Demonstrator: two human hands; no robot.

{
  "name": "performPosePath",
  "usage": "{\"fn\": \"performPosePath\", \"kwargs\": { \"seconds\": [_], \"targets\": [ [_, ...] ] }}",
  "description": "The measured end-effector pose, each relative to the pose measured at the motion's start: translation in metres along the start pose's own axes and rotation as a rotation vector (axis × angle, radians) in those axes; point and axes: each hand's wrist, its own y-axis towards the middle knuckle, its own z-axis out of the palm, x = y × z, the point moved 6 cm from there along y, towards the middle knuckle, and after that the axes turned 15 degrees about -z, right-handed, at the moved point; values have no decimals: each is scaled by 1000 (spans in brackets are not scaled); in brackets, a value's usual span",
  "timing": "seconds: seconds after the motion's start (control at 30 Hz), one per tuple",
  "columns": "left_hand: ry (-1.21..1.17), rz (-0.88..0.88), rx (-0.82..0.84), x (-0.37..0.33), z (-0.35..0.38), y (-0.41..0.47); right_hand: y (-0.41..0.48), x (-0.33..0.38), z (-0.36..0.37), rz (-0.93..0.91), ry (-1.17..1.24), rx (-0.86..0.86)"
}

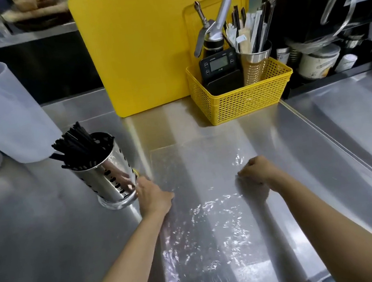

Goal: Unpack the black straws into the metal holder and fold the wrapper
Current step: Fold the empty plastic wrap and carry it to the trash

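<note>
A clear plastic wrapper (201, 209) lies spread flat on the steel counter, reaching from mid-counter toward me. My left hand (152, 196) rests on its left edge, right beside the metal holder (109, 177); its fingers are hidden from view. My right hand (255, 170) sits on the wrapper's right edge with curled fingers that seem to pinch the film. The perforated metal holder stands upright at the left, filled with black straws (77, 145) that lean to the upper left.
A yellow basket (241, 100) with a timer, a dispenser and a cup of wrapped straws stands at the back. Behind it lean yellow cutting boards (145, 51). White plastic jugs (4, 112) stand far left. A sink basin (354, 118) lies to the right.
</note>
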Motion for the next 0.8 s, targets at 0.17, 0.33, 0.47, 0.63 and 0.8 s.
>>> {"fn": "performPosePath", "kwargs": {
  "seconds": [0.17,0.33,0.47,0.63,0.8],
  "targets": [
    [-161,-123,143,7,-1,3,-3,-6,-2,-48,434,12],
    [-458,-160,415,8,-1,-8,-8,-12,-4,-28,742,51],
    [-485,-256,580,16,8,-13,-10,-9,-5,-55,775,102],
    [-468,-265,498,21,4,-6,-13,-15,-9,-94,706,197],
    [-366,-196,527,20,6,-12,-12,-17,-10,-114,698,235]
  ]
}}
